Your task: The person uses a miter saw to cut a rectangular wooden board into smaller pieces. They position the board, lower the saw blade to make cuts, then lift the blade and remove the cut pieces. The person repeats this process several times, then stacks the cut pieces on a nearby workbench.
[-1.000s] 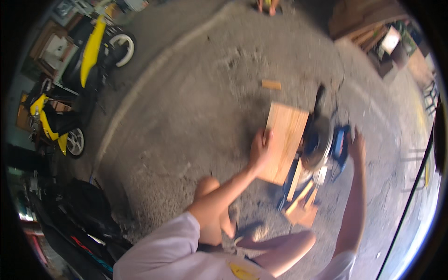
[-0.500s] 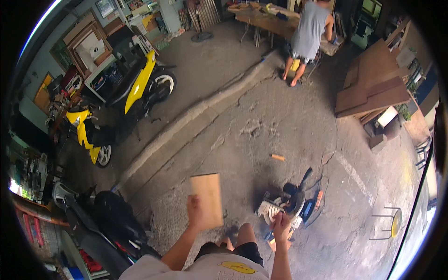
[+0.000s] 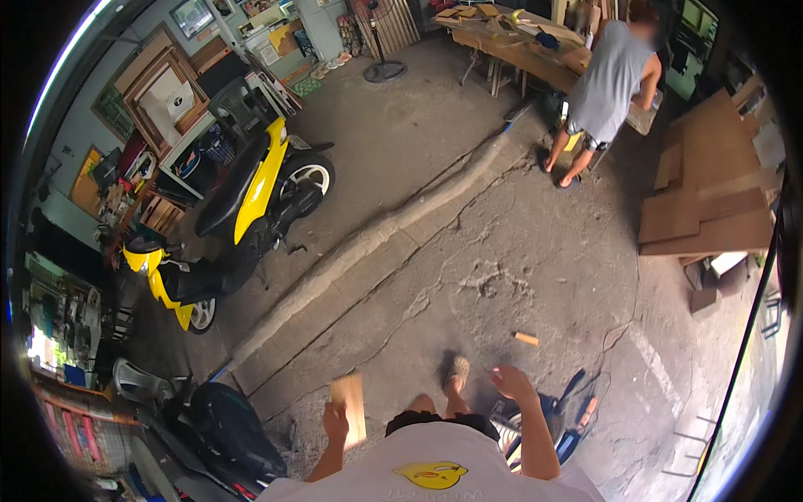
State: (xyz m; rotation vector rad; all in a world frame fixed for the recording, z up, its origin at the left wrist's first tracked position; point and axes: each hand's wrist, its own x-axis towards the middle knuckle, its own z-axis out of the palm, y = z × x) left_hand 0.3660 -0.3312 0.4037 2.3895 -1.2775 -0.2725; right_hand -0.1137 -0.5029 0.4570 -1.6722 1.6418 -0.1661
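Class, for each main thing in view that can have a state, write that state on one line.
Left hand: closed on the wooden board
Wooden board: gripped at its left edge
Right hand: partly open, no object visible
Miter saw: on the floor, partly hidden; power state unclear
Small wood piece: lying on the floor
Yellow scooter: parked, upright
Workbench: cluttered
Other person: standing at the workbench

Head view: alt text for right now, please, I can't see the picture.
The left hand holds a wooden board; the right hand, apparently empty, is raised near a power tool partly hidden by the forearm. On the concrete floor ahead, a yellow motorbike stands at left and a co-worker in a grey sleeveless top stands at a workbench at right.
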